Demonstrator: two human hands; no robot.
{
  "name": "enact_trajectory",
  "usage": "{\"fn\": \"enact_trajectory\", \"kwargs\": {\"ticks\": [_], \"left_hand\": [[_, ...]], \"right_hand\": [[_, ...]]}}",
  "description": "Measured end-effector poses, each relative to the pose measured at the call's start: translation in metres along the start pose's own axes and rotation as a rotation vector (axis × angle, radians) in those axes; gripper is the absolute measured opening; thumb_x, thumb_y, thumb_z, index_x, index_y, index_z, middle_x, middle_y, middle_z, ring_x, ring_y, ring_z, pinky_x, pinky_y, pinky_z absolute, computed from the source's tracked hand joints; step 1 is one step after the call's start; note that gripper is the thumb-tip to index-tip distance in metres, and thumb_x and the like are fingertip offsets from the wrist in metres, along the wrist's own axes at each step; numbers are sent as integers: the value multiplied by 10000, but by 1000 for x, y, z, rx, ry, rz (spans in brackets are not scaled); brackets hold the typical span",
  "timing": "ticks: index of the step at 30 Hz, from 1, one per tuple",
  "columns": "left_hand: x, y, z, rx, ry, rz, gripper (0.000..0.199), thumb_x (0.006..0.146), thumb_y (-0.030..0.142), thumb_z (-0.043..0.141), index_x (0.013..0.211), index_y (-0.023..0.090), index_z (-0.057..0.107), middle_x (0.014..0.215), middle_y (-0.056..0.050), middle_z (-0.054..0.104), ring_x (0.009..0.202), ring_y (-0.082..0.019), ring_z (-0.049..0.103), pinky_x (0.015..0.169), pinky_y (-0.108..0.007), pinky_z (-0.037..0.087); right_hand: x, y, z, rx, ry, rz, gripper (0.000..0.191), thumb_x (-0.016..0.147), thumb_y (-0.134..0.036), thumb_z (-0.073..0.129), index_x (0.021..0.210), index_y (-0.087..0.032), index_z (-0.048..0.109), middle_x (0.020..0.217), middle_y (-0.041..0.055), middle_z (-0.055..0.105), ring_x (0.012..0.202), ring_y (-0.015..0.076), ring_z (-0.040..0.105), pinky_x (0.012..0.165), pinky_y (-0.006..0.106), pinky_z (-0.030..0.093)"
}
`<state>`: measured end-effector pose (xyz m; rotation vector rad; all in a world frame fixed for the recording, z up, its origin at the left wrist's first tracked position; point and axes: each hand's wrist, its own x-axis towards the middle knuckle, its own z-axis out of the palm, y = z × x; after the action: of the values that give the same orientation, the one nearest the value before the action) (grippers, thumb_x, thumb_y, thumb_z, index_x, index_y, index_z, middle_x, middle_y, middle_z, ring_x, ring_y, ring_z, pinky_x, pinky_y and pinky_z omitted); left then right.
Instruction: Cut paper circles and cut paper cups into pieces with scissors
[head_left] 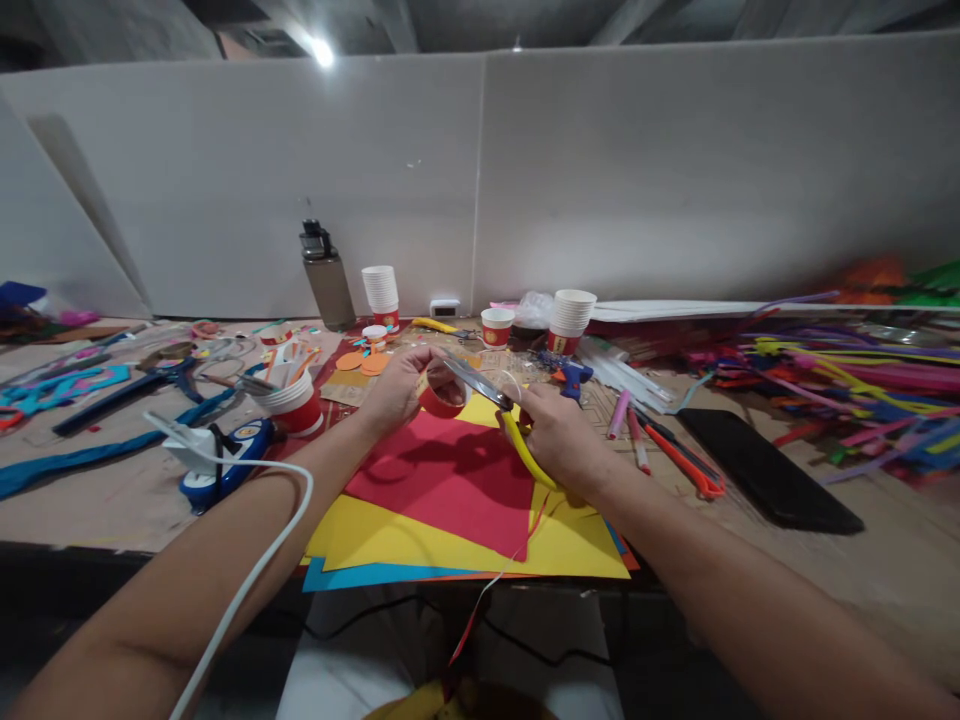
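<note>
My left hand (pixel 405 385) grips a cut piece of red and white paper cup (pixel 442 393), a short ring held above the red sheet. In my right hand (pixel 559 430) is a pair of scissors (pixel 529 452) with yellow handles, the blades pointing left and up to the cup piece. A thin red and white strip (pixel 491 580) hangs below my right hand over the table's front edge. Beneath both hands lies a red sheet (pixel 442 490) on top of yellow sheets (pixel 367 535), with a blue sheet (pixel 367 575) showing at the bottom.
To the left stand a cup with tools (pixel 300 405) and a blue power strip (pixel 229 465) with a white cable. Stacked cups (pixel 571 312), a glue gun (pixel 574 378) and a bottle (pixel 328 285) are behind. A black phone (pixel 765 465) and pipe cleaners (pixel 862 380) lie right.
</note>
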<state>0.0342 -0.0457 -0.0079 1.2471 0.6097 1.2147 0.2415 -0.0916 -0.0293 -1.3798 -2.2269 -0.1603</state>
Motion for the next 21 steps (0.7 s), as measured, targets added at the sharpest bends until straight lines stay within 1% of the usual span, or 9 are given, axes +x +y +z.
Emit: {"fn": "enact_trajectory", "kwargs": {"ticks": [4, 9, 11, 14, 17, 21], "left_hand": [[-1, 4, 0, 37, -25, -17, 298, 641, 324, 787, 692, 144, 556, 644, -32, 644, 622, -160, 655, 562, -250, 532], [1, 4, -4, 87, 12, 12, 334, 605, 331, 818, 716, 137, 570, 617, -24, 641, 600, -147, 644, 530, -216, 502], [2, 3, -6, 78, 46, 46, 343, 595, 331, 825, 726, 137, 573, 609, -19, 639, 589, -145, 638, 520, -216, 497], [3, 3, -4, 16, 71, 80, 358, 575, 327, 833, 715, 139, 562, 617, -14, 636, 609, -145, 639, 560, -238, 520], [2, 2, -1, -18, 38, 69, 346, 572, 308, 832, 733, 140, 575, 644, -12, 641, 653, -151, 648, 604, -260, 538], [2, -3, -1, -8, -22, 26, 368, 547, 318, 845, 764, 141, 608, 691, -21, 662, 696, -174, 660, 618, -274, 540]], "right_hand": [[1, -1, -3, 22, -18, 5, 393, 861, -262, 476, 1218, -166, 609, 868, 106, 634, 727, 204, 548, 650, 288, 393], [2, 0, -5, 45, 0, 2, 394, 851, -250, 477, 1209, -149, 609, 891, 114, 653, 765, 216, 567, 677, 296, 404], [2, 0, -4, 48, 20, 7, 355, 857, -275, 488, 1156, -147, 630, 856, 103, 649, 734, 204, 557, 663, 288, 398], [2, -1, -3, 44, 39, 14, 303, 852, -309, 514, 1080, -160, 648, 819, 82, 625, 652, 171, 520, 616, 273, 377], [2, -2, -2, 45, 28, 16, 305, 853, -303, 528, 1112, -173, 620, 857, 80, 606, 638, 158, 503, 611, 270, 377], [2, -3, -2, 51, -16, 27, 322, 875, -292, 514, 1169, -180, 584, 957, 107, 596, 730, 181, 530, 664, 280, 405]]}}
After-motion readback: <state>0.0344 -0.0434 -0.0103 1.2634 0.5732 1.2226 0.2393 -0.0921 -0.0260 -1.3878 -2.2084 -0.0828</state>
